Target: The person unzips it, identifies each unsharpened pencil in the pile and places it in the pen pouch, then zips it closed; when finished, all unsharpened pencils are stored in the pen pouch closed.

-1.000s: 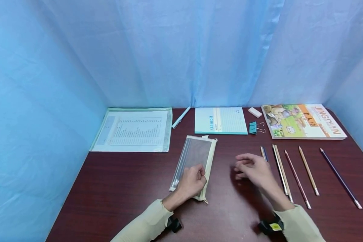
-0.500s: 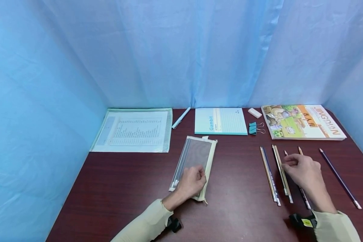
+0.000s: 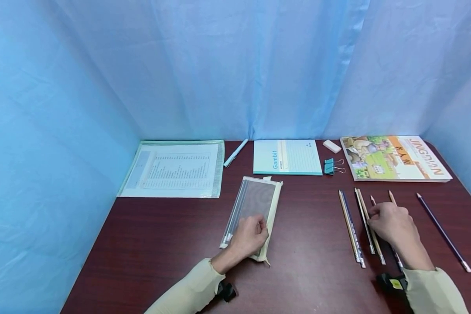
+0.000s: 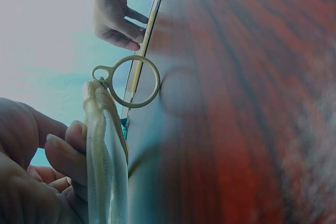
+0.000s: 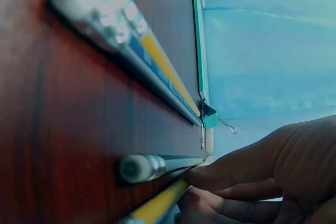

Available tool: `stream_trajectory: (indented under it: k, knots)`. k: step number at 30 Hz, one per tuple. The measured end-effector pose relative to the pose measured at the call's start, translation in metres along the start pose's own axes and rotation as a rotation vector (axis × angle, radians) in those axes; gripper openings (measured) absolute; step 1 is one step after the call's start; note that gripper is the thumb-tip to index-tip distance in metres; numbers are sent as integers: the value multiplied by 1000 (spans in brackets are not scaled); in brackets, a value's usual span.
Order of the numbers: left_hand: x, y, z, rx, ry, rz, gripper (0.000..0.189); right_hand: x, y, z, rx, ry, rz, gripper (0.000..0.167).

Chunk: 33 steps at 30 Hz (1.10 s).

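In the head view my left hand [image 3: 248, 236] rests on a mesh zip pencil case [image 3: 257, 194] with cream edging, its fingers loosely curled. The left wrist view shows those fingertips against the case, whose ring pull [image 4: 134, 81] sticks out. At the right, my right hand [image 3: 394, 224] pinches a yellow pencil [image 5: 163, 203] between thumb and fingers, low over the table. Close beside it lies a dark pencil [image 3: 364, 222] with a white eraser end. A reddish pencil [image 3: 396, 258] and a light wooden pencil [image 3: 391, 197] are partly hidden under the right hand.
Two pencils [image 3: 351, 229] lie together left of the right hand, and a dark blue pencil [image 3: 443, 232] at far right. Along the back are a document pouch [image 3: 172, 170], a pen [image 3: 235, 152], a notebook [image 3: 286, 157], an eraser [image 3: 331, 146], a binder clip [image 3: 329, 166] and a book [image 3: 396, 159].
My right hand has moved right from beside the first pencil pair, which now lies fully uncovered. The yellow pencil's eraser end has shifted away from the dark pencil. My left hand has stayed put.
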State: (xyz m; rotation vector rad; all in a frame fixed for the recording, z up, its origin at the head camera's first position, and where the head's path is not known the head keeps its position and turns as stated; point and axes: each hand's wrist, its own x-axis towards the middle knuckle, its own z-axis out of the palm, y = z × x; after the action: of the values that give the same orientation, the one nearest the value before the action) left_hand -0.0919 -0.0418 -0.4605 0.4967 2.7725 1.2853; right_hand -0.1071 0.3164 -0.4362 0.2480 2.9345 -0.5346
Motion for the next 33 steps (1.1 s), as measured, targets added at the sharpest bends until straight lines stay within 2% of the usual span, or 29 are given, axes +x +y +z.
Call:
stream_trajectory:
  k: [6, 10, 13, 17, 20, 27, 30, 33]
  knots:
    - [0, -1, 1, 5, 8, 11, 15, 6, -3, 0, -50, -33, -25, 9]
    - [-1, 1, 0, -6, -12, -12, 15, 7, -4, -3, -58, -67, -26, 19]
    - [-1, 2, 0, -15, -26, -24, 15, 6, -3, -10, -35, -54, -19, 13]
    - [-1, 1, 0, -4, -8, -13, 15, 3, -7, -16, 45, 9, -53, 33]
    - [0, 1, 0, 2, 6, -6, 15, 1, -15, -12, 237, -29, -72, 41]
    - [0, 0, 0, -10, 4, -3, 14, -2, -47, 18, 928, -284, -49, 46]
    - [0, 1, 0, -13, 7, 0, 14, -1, -67, 35, 1118, -340, -53, 50]
    - [0, 0, 0, -14, 10, 1, 13, -2, -88, 52, 1210, -363, -44, 55]
